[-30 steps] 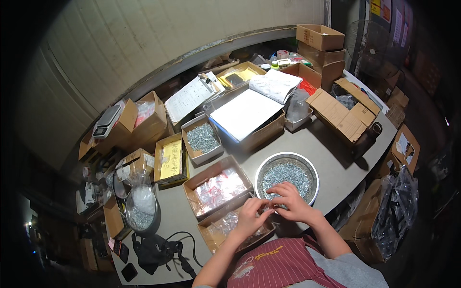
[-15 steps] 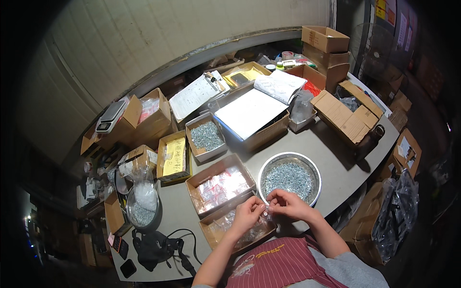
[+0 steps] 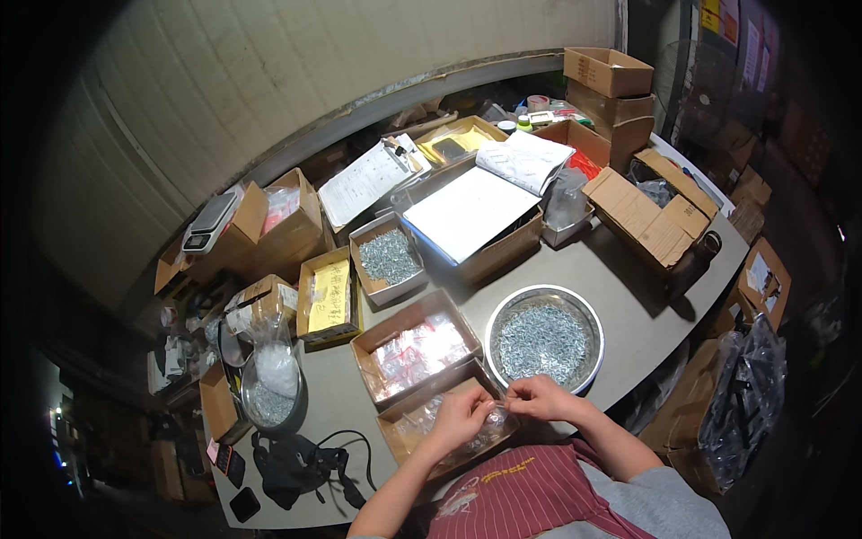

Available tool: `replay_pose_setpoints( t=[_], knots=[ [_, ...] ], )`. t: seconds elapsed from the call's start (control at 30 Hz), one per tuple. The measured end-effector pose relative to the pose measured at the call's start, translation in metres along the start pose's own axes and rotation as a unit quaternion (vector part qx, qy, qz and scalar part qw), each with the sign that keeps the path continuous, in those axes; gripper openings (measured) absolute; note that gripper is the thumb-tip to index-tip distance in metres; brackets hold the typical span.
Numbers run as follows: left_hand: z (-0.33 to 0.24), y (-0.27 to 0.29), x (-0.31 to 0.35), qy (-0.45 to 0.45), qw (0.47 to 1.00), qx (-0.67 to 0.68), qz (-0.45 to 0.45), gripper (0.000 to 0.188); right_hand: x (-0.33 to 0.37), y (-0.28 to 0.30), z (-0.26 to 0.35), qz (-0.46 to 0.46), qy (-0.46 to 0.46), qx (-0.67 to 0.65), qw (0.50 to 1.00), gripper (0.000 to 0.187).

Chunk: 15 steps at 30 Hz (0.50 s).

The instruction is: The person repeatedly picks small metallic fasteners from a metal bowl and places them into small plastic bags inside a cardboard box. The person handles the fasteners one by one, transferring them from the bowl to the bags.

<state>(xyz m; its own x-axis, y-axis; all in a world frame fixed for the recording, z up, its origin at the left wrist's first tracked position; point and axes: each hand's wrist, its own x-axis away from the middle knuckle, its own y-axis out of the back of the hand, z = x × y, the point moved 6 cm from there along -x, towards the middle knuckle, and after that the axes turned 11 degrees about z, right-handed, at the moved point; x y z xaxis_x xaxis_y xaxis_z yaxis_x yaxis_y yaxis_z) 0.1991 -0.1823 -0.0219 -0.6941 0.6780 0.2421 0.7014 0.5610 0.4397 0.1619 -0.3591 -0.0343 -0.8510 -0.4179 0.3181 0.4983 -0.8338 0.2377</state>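
Both my hands meet over the near cardboard box [image 3: 393, 437], which holds loose clear plastic bags. My left hand [image 3: 460, 420] is closed, its fingertips pinching one side of a small clear plastic bag [image 3: 500, 407]. My right hand [image 3: 544, 399] pinches the other side, fingers bent together. What the bag contains is too small to make out. Just beyond the right hand stands a round metal bowl [image 3: 596, 334] full of small silvery screws [image 3: 541, 340]. Behind the near box, a second cardboard box [image 3: 366, 364] holds small clear bags with red lines [image 3: 420, 350].
Farther back are a white box of screws [image 3: 388, 256], a box with yellow paper [image 3: 329, 296] and an open notebook [image 3: 471, 211]. On the left lie a metal bowl with a plastic bag [image 3: 269, 382], a black pouch [image 3: 285, 467] and a phone [image 3: 244, 505].
My right hand has come down slightly, its fingers now lower and flatter. My left hand has barely moved. The small bag between them shows less than before.
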Motion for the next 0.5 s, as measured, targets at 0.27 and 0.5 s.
replay_pose_setpoints(
  t=[0.27, 0.5],
  knots=[
    [0.035, 0.035, -0.008, 0.134, 0.94, -0.268, 0.164, 0.025, 0.006, 0.043, -0.057, -0.112, -0.15, 0.324, 0.927, 0.042],
    [0.042, 0.099, -0.074, 0.083, 0.957, -0.251, -0.123, 0.026, -0.026, 0.035, -0.08, -0.023, -0.118, 0.254, 0.96, 0.043]
  ],
)
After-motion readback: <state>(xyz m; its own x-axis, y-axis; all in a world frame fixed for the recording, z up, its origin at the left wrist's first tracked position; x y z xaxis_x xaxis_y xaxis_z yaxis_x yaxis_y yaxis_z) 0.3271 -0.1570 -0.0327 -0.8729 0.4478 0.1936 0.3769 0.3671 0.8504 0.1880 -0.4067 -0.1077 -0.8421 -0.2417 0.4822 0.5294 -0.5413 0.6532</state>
